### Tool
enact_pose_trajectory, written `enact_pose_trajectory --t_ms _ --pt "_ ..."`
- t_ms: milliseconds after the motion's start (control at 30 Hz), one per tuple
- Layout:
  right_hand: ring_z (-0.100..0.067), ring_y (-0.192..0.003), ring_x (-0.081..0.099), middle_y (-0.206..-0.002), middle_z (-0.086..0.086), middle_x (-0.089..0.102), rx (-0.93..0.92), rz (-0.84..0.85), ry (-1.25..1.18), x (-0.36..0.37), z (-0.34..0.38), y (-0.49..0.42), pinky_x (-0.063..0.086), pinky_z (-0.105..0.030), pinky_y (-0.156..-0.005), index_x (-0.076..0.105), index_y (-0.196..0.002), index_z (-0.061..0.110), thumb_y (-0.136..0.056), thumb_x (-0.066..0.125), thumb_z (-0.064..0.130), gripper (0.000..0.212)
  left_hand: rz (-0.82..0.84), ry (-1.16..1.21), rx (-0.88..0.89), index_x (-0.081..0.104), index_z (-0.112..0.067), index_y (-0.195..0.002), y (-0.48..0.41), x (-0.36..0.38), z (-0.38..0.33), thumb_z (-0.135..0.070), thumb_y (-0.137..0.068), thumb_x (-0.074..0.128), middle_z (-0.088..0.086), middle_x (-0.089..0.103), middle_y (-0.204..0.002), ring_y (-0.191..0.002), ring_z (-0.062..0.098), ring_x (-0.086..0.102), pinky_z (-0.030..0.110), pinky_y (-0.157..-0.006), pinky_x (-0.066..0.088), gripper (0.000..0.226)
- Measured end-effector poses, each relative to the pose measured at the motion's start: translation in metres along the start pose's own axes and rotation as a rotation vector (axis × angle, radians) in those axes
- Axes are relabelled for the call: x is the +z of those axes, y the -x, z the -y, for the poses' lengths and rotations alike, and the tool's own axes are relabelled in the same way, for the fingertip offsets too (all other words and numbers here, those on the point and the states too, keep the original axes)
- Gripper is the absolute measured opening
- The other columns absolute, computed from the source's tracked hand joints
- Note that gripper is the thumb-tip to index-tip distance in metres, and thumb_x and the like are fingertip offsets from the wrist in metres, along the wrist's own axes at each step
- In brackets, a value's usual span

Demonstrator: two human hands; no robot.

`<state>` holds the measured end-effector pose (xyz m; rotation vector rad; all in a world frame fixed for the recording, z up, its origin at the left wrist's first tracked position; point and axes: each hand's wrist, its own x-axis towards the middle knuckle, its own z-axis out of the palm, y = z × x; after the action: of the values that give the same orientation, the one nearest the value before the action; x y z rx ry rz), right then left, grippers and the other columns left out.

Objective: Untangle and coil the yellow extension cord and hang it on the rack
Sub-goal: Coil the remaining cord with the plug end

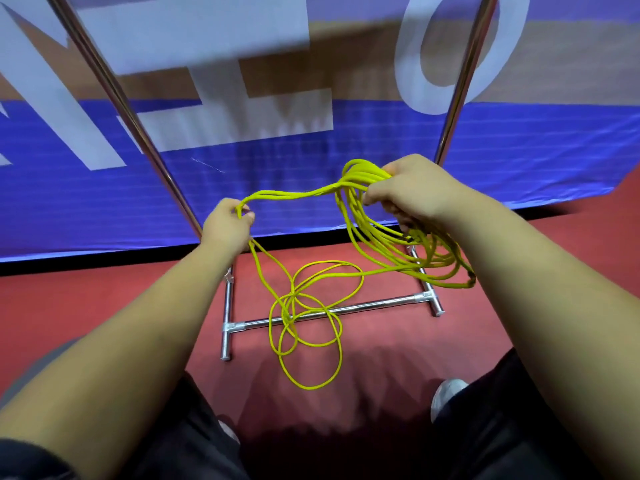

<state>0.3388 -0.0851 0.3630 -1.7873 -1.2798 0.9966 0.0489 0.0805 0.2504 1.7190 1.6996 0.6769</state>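
Right grip (398, 194) clutches yellow extension cord (363, 171) coils; left grip (227, 225) pinches a strand; loose loops cross the rack (381, 303) base on red floor (104, 306).

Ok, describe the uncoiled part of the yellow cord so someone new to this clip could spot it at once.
Start at the metal rack's base on the red floor, between the two arms. Across its crossbar lies a loose tangle of yellow loops, rising to the left hand. Unlike the coil gripped by the right hand, it rests on the floor.
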Motion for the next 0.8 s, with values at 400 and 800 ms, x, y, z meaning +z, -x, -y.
enact_pose_trajectory --t_ms 400,800 --pt "-0.038 -0.079 0.057 -0.072 -0.012 0.058 -0.078 -0.201 0.719 0.005 -0.018 -0.020 0.051 -0.040 -0.066 0.066 -0.076 0.008 -0.090 0.067 0.037 0.032 -0.030 -0.566 0.428 0.062 -0.035 -0.105 0.001 -0.057 -0.017 -0.053 -0.097 0.053 -0.002 0.064 -0.078 -0.083 0.030 0.062 0.039 -0.068 0.050 0.021" --pt "-0.033 -0.069 0.054 -0.062 -0.012 0.054 -0.058 -0.099 0.613 0.027 -0.017 -0.021 0.045 -0.038 -0.062 0.064 -0.073 0.007 -0.085 0.075 0.033 0.031 -0.333 -0.288 0.586 0.064 -0.021 -0.087 0.026 -0.087 -0.052 -0.062 -0.097 0.055 0.001 0.055 -0.064 -0.067 0.021 0.051 0.035 -0.061 0.040 0.043"
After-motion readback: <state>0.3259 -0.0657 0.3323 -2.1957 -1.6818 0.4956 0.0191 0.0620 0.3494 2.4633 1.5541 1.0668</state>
